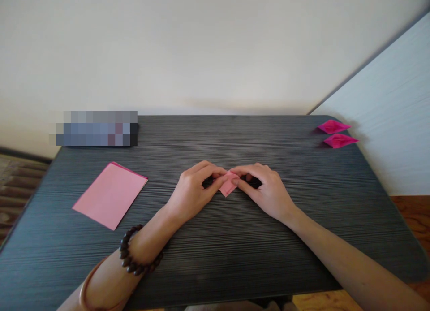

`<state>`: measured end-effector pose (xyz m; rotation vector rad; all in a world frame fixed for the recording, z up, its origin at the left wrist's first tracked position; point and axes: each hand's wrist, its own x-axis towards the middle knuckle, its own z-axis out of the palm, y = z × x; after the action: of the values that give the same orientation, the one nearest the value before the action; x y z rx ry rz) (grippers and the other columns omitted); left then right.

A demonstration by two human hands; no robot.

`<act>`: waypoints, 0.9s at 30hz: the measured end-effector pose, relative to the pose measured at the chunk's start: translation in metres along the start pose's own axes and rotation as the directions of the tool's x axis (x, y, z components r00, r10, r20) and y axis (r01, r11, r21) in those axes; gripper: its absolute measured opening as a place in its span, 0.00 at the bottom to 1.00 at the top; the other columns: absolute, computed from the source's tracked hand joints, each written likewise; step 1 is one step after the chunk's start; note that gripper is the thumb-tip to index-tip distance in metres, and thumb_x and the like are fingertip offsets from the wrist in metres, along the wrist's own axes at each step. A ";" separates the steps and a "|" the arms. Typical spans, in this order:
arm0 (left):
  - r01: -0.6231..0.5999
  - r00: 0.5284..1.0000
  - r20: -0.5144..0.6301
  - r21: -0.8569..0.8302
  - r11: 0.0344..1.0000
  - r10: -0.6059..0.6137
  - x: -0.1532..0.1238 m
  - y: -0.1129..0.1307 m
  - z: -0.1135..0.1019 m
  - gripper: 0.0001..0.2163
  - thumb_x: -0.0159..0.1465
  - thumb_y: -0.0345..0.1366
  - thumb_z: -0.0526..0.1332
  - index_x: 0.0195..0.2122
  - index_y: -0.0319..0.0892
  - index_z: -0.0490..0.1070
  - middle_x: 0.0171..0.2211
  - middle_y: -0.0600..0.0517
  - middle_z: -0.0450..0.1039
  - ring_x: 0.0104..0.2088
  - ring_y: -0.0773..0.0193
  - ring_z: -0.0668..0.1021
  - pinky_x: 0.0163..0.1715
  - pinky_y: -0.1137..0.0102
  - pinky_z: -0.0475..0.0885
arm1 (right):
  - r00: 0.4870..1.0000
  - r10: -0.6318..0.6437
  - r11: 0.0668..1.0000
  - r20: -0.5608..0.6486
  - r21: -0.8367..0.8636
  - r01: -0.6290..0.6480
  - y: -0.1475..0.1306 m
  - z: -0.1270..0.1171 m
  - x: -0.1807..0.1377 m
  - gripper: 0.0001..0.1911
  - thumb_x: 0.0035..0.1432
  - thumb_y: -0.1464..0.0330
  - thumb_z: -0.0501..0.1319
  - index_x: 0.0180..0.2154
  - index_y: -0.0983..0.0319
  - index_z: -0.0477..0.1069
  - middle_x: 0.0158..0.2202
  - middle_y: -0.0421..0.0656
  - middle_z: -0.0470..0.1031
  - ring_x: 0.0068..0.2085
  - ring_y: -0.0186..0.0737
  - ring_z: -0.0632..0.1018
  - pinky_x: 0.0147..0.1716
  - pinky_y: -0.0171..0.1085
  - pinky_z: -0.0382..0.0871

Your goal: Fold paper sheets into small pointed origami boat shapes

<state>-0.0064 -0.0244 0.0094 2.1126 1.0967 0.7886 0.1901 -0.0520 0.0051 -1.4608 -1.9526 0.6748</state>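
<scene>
A small piece of folded pink paper is held between my two hands, near the middle of the table. My left hand pinches its left side between thumb and fingers. On the opposite side my right hand grips it the same way. The paper's lower corner points toward me, while its side edges are partly hidden by my fingertips. To the left lies a stack of square pink paper, with a darker pink sheet showing along its edge.
Two folded magenta paper shapes sit at the far right corner of the dark wood-grain table. A blurred-out box-like object stands at the back left. A pale wall rises behind the table, and a white panel borders its right side.
</scene>
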 end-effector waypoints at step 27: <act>0.275 0.948 0.204 -0.150 0.950 -0.242 0.003 0.010 -0.012 0.10 0.60 0.43 0.61 0.35 0.43 0.77 0.27 0.55 0.77 0.24 0.70 0.72 0.22 0.76 0.63 | 0.964 0.206 0.844 0.170 0.468 -0.263 0.017 -0.015 0.000 0.18 0.50 0.59 0.67 0.43 0.58 0.74 0.33 0.41 0.80 0.30 0.36 0.78 0.29 0.36 0.70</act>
<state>-0.0093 -0.0229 0.0253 1.8061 1.1316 0.5328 0.2121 -0.0467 0.0031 -1.3647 -1.5279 1.2841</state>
